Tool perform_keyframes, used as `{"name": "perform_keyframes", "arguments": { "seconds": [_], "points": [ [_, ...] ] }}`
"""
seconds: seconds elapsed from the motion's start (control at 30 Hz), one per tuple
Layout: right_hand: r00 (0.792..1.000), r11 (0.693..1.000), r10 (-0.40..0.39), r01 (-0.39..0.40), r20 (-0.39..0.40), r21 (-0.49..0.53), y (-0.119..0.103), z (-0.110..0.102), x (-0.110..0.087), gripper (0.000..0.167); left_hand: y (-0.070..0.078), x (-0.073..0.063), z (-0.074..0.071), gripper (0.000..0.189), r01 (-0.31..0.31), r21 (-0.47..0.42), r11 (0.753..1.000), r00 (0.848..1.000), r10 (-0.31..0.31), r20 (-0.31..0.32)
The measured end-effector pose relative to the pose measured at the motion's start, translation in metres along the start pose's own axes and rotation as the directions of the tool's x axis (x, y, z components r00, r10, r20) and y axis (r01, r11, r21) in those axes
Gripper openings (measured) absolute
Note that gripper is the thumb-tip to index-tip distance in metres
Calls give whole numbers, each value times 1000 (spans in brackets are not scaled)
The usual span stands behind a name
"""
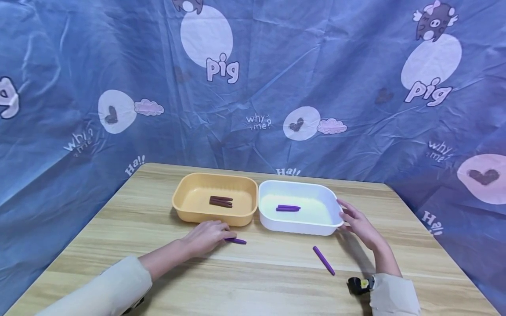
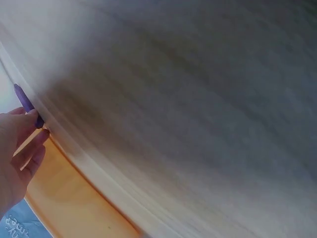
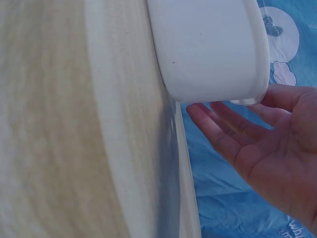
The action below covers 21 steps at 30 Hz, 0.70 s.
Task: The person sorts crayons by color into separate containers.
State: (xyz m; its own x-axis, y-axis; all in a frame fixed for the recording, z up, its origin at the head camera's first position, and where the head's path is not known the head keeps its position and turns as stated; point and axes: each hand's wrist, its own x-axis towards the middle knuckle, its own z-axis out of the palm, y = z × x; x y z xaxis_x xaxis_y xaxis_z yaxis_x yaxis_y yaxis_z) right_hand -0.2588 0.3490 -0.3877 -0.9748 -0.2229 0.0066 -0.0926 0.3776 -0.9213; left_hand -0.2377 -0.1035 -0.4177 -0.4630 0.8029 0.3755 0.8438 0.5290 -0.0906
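My left hand [image 1: 206, 237] pinches one end of a purple crayon [image 1: 237, 241] by the table surface, just in front of the yellow bin [image 1: 186, 216]. In the left wrist view, thumb and fingertips meet at that crayon's [image 2: 26, 100] near end. My right hand [image 1: 360, 224] touches the right end of the white bin [image 1: 297, 227]. In the right wrist view, its fingers lie fairly straight against the bin's [image 3: 213, 54] outer wall, with the thumb by the rim. Another purple crayon [image 1: 323, 260] lies on the table in front of the white bin.
Inside the yellow bin are several brown crayons [image 1: 221, 201]. Two purple crayons [image 1: 288, 208] lie in the white bin. Both bins stand side by side on a wooden table [image 1: 253, 281], backed by a blue printed cloth [image 1: 253, 87].
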Motion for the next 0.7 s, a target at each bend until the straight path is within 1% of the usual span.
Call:
{"name": "perform_keyframes", "arguments": {
  "seconds": [0.23, 0.43, 0.7],
  "points": [
    [1000, 1000, 3, -3, 4, 8, 1, 0, 0, 53, 0, 1, 2, 30, -34, 19, 999, 999, 33, 30],
    [1000, 1000, 2, -2, 6, 13, 3, 0, 0, 53, 1, 2, 3, 35, -38, 31, 999, 999, 37, 31],
    [1000, 1000, 3, -3, 2, 7, 2, 0, -1, 52, 4, 3, -2, 35, -41, 64, 997, 999, 39, 30]
  ]
}}
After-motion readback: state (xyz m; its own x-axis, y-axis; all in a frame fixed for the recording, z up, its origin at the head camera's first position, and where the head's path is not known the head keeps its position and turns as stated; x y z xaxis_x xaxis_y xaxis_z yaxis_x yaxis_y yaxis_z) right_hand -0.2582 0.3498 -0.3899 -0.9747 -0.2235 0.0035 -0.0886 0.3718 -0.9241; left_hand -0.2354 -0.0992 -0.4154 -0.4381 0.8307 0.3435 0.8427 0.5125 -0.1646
